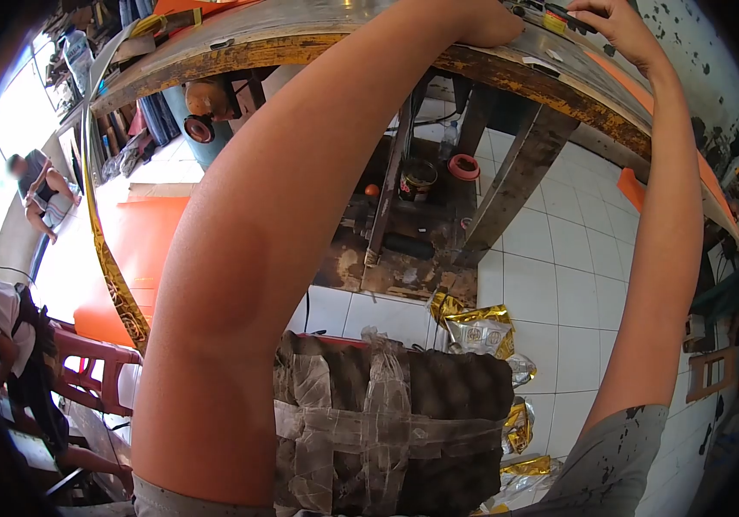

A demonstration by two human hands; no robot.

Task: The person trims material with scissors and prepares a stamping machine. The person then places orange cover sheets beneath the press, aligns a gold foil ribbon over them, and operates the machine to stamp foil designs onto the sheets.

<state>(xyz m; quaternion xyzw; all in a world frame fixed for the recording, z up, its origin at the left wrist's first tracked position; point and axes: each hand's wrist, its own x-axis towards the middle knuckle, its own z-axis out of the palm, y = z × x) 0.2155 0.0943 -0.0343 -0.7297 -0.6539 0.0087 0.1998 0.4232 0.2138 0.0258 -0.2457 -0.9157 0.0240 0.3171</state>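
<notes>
My left arm reaches up across the view to the worktable (240, 53). My left hand (492, 24) rests on the tabletop at the upper edge; its fingers are cut off or hidden. My right hand (617, 30) is over the table's far right part, with thumb and fingers pinched on a slim dark object (578, 19). That object's kind is not clear. Just left of it, close to the fingers, is a small yellow item (555, 19). Small pale scraps (540, 63) lie on the table near my hands.
A taped dark foam pad (455, 422) is below me. Gold-and-clear plastic pieces (481, 332) lie on the tiles. Under the table are a wooden leg (520, 177) and a red-rimmed bowl (464, 167). At left are a gold strip (109, 267), a red stool (98, 370) and people.
</notes>
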